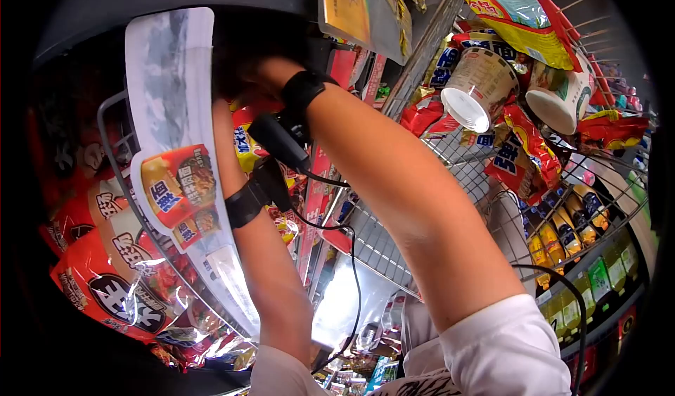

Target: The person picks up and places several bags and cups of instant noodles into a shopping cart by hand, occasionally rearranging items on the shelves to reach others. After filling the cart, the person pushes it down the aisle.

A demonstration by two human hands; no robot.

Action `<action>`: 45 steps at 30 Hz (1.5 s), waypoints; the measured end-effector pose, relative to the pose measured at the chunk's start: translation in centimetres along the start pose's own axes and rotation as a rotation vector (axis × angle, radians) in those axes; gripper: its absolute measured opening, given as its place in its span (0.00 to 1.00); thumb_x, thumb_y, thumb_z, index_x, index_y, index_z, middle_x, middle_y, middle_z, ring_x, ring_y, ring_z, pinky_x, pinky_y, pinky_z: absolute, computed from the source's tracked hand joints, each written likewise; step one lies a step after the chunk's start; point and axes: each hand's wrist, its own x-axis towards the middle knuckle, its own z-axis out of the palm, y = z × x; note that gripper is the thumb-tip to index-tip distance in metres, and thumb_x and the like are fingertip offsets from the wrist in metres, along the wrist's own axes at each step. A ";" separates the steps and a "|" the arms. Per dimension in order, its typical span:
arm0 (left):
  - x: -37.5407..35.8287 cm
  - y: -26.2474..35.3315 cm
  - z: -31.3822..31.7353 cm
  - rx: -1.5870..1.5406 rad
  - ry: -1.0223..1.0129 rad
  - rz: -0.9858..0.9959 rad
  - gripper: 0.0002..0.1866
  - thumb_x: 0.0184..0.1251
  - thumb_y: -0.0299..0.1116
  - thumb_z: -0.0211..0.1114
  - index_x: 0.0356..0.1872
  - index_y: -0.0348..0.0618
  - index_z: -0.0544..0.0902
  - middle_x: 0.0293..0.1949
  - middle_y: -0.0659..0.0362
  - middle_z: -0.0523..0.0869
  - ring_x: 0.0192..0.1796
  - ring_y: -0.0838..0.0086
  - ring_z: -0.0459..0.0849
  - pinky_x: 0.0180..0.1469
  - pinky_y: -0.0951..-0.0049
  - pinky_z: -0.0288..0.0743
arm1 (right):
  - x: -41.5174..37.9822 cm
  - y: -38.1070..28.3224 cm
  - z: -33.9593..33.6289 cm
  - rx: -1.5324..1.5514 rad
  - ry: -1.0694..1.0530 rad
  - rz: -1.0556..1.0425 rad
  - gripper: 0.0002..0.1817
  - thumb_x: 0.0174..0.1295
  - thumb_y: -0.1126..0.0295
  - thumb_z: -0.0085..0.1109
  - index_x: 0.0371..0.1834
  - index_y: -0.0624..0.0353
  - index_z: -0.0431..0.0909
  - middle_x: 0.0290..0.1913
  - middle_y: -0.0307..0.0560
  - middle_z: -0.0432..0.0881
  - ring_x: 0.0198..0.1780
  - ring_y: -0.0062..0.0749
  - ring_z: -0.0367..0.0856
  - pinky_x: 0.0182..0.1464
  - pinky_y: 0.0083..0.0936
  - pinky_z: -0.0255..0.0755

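Head view: both arms reach up into a dark shelf. The left hand [226, 79] and right hand [264, 72] sit deep in shadow, so I cannot tell if they are open or holding anything. Red noodle packs [112, 283] lie just left, noodle cups [481, 86] in the wire basket [457, 178] right. I think packs are being stocked; next needs careful pushing in.

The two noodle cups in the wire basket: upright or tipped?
Tipped. Both noodle cups lie on their sides atop snack packets, round ends facing the camera.
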 end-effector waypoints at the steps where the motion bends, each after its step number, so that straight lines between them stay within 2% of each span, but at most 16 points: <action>1: 0.2 -0.3 0.1 0.002 -0.003 0.005 0.31 0.50 0.33 0.67 0.56 0.26 0.72 0.58 0.35 0.73 0.63 0.46 0.70 0.66 0.61 0.61 | -0.1 0.2 0.1 0.005 -0.020 0.041 0.19 0.54 0.65 0.61 0.49 0.60 0.79 0.50 0.58 0.81 0.49 0.53 0.80 0.51 0.40 0.74; 9: 1.0 -1.6 2.9 -0.153 0.030 0.099 0.26 0.51 0.34 0.65 0.51 0.30 0.77 0.48 0.38 0.81 0.53 0.52 0.81 0.57 0.63 0.71 | -1.4 0.0 1.3 0.090 0.097 0.192 0.24 0.56 0.66 0.60 0.55 0.64 0.73 0.50 0.63 0.79 0.53 0.52 0.79 0.51 0.39 0.76; 14: 0.3 -0.3 1.9 -0.154 0.044 0.044 0.27 0.53 0.39 0.68 0.52 0.30 0.77 0.49 0.40 0.82 0.53 0.55 0.81 0.57 0.65 0.71 | -1.3 -0.1 -0.7 0.016 -0.064 0.198 0.23 0.52 0.61 0.62 0.49 0.62 0.78 0.48 0.58 0.81 0.51 0.49 0.80 0.50 0.37 0.76; 17: -0.7 1.5 -0.2 -0.232 -0.029 -0.015 0.36 0.51 0.41 0.70 0.58 0.27 0.71 0.57 0.37 0.75 0.61 0.51 0.73 0.63 0.63 0.64 | -2.1 -0.1 -1.2 -0.058 -0.107 0.181 0.23 0.48 0.57 0.64 0.45 0.61 0.81 0.46 0.55 0.82 0.47 0.46 0.82 0.47 0.36 0.77; 19: -0.5 1.8 -0.8 -0.416 -0.227 -0.160 0.41 0.51 0.42 0.71 0.61 0.25 0.66 0.62 0.35 0.69 0.66 0.50 0.67 0.68 0.62 0.57 | -3.1 -1.4 -2.7 -0.169 -0.342 0.136 0.23 0.46 0.57 0.65 0.42 0.61 0.82 0.45 0.57 0.83 0.45 0.47 0.83 0.46 0.37 0.77; 20: -0.5 2.0 -0.8 -0.462 -0.252 -0.171 0.41 0.51 0.43 0.70 0.62 0.25 0.65 0.62 0.35 0.69 0.66 0.50 0.67 0.68 0.62 0.56 | -4.3 -1.7 -3.7 -0.136 -0.322 0.112 0.22 0.46 0.58 0.66 0.40 0.64 0.82 0.44 0.60 0.82 0.44 0.49 0.82 0.45 0.39 0.77; 22: -0.4 2.2 -1.2 -0.520 -0.278 -0.180 0.41 0.53 0.45 0.69 0.62 0.26 0.65 0.63 0.35 0.67 0.67 0.50 0.65 0.68 0.63 0.55 | -8.4 -2.4 -4.4 -0.118 0.064 -0.058 0.18 0.53 0.63 0.62 0.38 0.68 0.75 0.36 0.60 0.79 0.42 0.54 0.80 0.43 0.41 0.76; 25: -1.4 3.0 -2.8 -0.520 -0.226 -0.163 0.42 0.56 0.47 0.68 0.63 0.26 0.63 0.65 0.36 0.65 0.68 0.50 0.63 0.69 0.64 0.53 | -14.8 -3.9 -11.6 -0.014 -0.078 -0.313 0.11 0.55 0.72 0.54 0.38 0.67 0.76 0.33 0.60 0.80 0.42 0.58 0.80 0.42 0.46 0.75; 26: -2.3 3.4 -3.5 -0.505 -0.193 -0.158 0.42 0.56 0.48 0.67 0.63 0.26 0.63 0.65 0.36 0.65 0.68 0.49 0.63 0.69 0.64 0.52 | -16.9 -4.4 -14.5 -0.071 -0.094 -0.194 0.12 0.55 0.70 0.55 0.40 0.65 0.75 0.32 0.60 0.80 0.39 0.57 0.80 0.40 0.47 0.74; 27: -3.2 3.8 -4.0 -0.475 -0.159 -0.153 0.42 0.57 0.49 0.67 0.64 0.26 0.63 0.66 0.36 0.64 0.69 0.49 0.62 0.70 0.64 0.51 | -18.5 -4.8 -16.9 -0.311 0.050 -0.056 0.14 0.53 0.70 0.58 0.43 0.63 0.75 0.35 0.58 0.80 0.40 0.52 0.80 0.42 0.46 0.73; 29: -5.6 4.3 -4.3 -0.411 -0.089 -0.159 0.42 0.59 0.50 0.66 0.64 0.26 0.62 0.67 0.36 0.63 0.69 0.49 0.61 0.70 0.64 0.50 | -18.7 -0.5 -21.6 -0.662 0.568 -0.395 0.25 0.48 0.70 0.67 0.50 0.62 0.72 0.41 0.54 0.79 0.47 0.49 0.78 0.50 0.41 0.70; 31: -8.2 4.0 -2.7 -0.340 0.044 -0.165 0.43 0.60 0.48 0.65 0.67 0.28 0.58 0.69 0.39 0.60 0.71 0.53 0.58 0.71 0.63 0.48 | -17.9 2.4 -25.8 -1.101 0.795 -0.340 0.30 0.46 0.71 0.68 0.56 0.59 0.68 0.42 0.55 0.79 0.47 0.53 0.77 0.51 0.41 0.69; 34: -11.0 7.1 -4.2 -0.445 0.063 -0.117 0.42 0.62 0.49 0.63 0.66 0.25 0.58 0.67 0.37 0.61 0.71 0.48 0.58 0.71 0.61 0.50 | -16.8 7.7 -28.7 -1.006 0.731 -0.297 0.33 0.46 0.72 0.68 0.58 0.56 0.65 0.41 0.53 0.79 0.46 0.53 0.77 0.51 0.41 0.69; 37: -13.6 10.6 -6.5 -0.519 0.013 -0.071 0.39 0.63 0.40 0.64 0.67 0.26 0.56 0.68 0.40 0.61 0.72 0.53 0.57 0.71 0.59 0.49 | -18.3 7.1 -27.5 -0.878 0.431 0.036 0.29 0.46 0.73 0.68 0.54 0.57 0.68 0.41 0.52 0.79 0.45 0.52 0.78 0.48 0.41 0.71; 41: -17.2 15.6 -7.9 -1.249 -0.228 -0.018 0.39 0.61 0.34 0.66 0.68 0.29 0.54 0.69 0.44 0.60 0.71 0.60 0.59 0.70 0.61 0.53 | -22.9 2.4 -23.1 -0.596 0.759 -0.199 0.25 0.48 0.72 0.68 0.49 0.61 0.69 0.38 0.49 0.78 0.38 0.36 0.78 0.41 0.26 0.72; 45: -18.3 17.1 -11.4 -1.764 -0.570 -0.229 0.43 0.58 0.39 0.69 0.68 0.30 0.55 0.67 0.45 0.62 0.69 0.62 0.63 0.68 0.64 0.57 | -25.5 0.2 -16.8 -0.443 0.795 -0.564 0.23 0.43 0.68 0.70 0.42 0.62 0.72 0.36 0.47 0.76 0.38 0.44 0.75 0.41 0.37 0.67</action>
